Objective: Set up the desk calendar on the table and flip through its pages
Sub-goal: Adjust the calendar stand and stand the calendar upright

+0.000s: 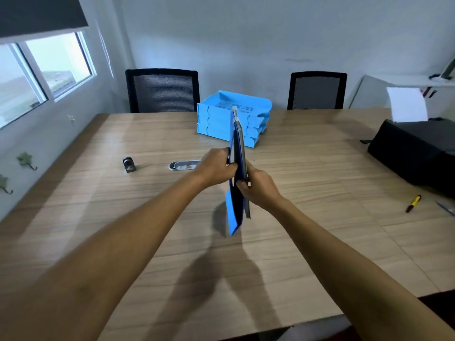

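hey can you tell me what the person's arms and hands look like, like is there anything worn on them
Both arms are bare from the bottom edge of the picture to the wrists: no sleeves show. The left hand and the right hand wear no gloves, and no watch, bracelet or band shows at either wrist. No rings can be made out, though the fingers are partly hidden and slightly blurred. No marks or tattoos show on the forearms.

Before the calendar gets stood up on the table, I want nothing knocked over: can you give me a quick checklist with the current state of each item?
1. Both hands hold the desk calendar: left hand, right hand: ok.
2. Calendar is off the table, edge-on: ok.
3. Panels spread into a stand: not ok, only slightly parted.
4. Bare tabletop under the calendar: ok.
5. Blue tray stack stays behind the landing spot: ok.
6. Which page faces out: cannot tell.
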A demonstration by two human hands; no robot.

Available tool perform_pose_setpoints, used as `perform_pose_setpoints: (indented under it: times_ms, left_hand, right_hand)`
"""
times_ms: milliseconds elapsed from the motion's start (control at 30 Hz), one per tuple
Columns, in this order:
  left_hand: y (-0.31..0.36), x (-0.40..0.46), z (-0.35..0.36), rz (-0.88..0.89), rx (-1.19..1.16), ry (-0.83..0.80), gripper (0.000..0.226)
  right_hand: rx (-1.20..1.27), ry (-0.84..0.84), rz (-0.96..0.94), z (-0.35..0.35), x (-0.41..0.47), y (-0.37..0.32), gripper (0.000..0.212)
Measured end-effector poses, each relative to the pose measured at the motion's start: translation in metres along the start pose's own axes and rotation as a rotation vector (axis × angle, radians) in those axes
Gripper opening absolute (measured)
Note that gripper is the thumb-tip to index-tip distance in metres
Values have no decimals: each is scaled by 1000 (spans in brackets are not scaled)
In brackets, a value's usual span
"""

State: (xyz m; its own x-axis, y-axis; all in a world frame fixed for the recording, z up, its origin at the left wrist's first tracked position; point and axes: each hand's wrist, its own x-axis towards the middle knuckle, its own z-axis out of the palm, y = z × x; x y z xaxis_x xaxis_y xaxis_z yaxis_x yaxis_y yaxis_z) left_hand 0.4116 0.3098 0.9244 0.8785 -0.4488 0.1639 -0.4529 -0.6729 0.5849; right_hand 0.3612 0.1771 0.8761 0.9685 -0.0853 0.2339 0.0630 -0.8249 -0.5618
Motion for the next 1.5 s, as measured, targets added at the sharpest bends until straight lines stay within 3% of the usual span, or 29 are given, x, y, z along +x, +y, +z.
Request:
perform_pose_setpoints:
  times_ms: [167, 467, 667, 833, 1067, 1200, 1367, 1500]
  left_hand:
    - [-13, 2, -26, -19, 98, -15, 28]
    - [-29, -17, -13, -2, 232, -37, 34]
    - [-53, -32, 15, 42, 195, -25, 59]
    - [-75, -42, 31, 79, 170, -28, 65]
    - [-86, -44, 27, 91, 209, -38, 64]
    - [-95, -50, 23, 9, 234, -35, 62]
    - [-86, -71, 35, -65, -35, 158, 59]
    - [-65, -78, 35, 114, 171, 388, 73]
  right_hand:
    - [-134, -20, -24, -15, 9, 0, 54]
    - [-43, -94, 8, 10, -3, 6, 54]
    - [-13, -59, -5, 37, -19, 15, 64]
    - [10, -86, 26, 57, -30, 17, 69]
    - [119, -38, 59, 70, -31, 16, 67]
    - [285, -87, 82, 62, -30, 31, 61]
    - [347, 1, 89, 23, 22, 52, 51]
    - [143, -95, -127, -10, 80, 38, 60]
